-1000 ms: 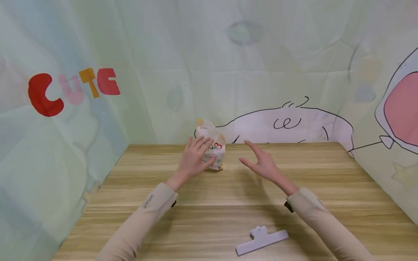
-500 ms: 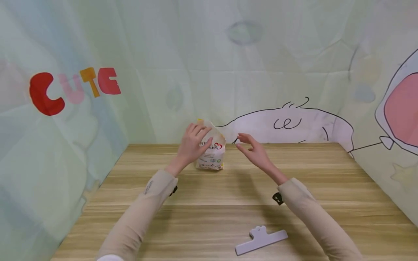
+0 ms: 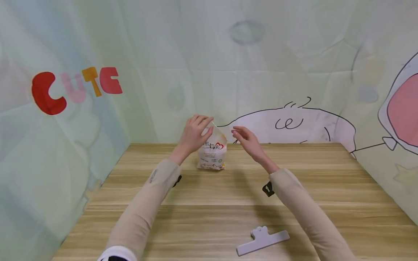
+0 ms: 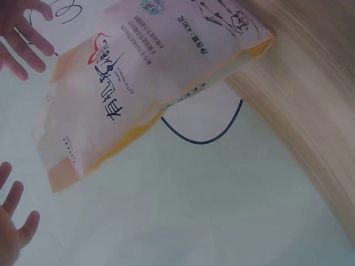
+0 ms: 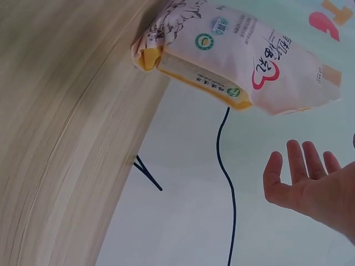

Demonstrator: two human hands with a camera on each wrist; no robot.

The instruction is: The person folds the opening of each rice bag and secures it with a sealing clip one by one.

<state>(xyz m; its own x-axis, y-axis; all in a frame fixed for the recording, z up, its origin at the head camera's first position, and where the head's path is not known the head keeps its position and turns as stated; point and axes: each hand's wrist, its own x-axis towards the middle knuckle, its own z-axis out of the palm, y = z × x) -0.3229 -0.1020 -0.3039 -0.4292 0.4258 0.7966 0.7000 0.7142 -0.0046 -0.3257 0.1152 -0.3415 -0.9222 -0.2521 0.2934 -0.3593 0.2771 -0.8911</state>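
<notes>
A pale printed paper bag [image 3: 212,156] with a red heart stands upright at the far edge of the table, its top slanting. In the left wrist view the bag [image 4: 127,83] shows yellow side edges. My left hand [image 3: 194,135] is beside the bag's upper left corner, fingers spread and loosely bent. A gap separates these fingers from the bag in the left wrist view. My right hand [image 3: 249,143] hovers right of the bag, its fingers loosely bent and apart from it. The right wrist view shows this hand [image 5: 316,185] beyond the bag's side.
A white bar-shaped bag clip [image 3: 262,241] lies on the wooden table [image 3: 209,195] near the front. Behind and beside the table hangs a printed cloth backdrop [image 3: 183,83]. Both forearms wear beige sleeves [image 3: 138,210].
My left hand has risen from the bag's front to its upper corner, uncovering the print. My right hand has moved left and up, closer to the bag. The clip stays put.
</notes>
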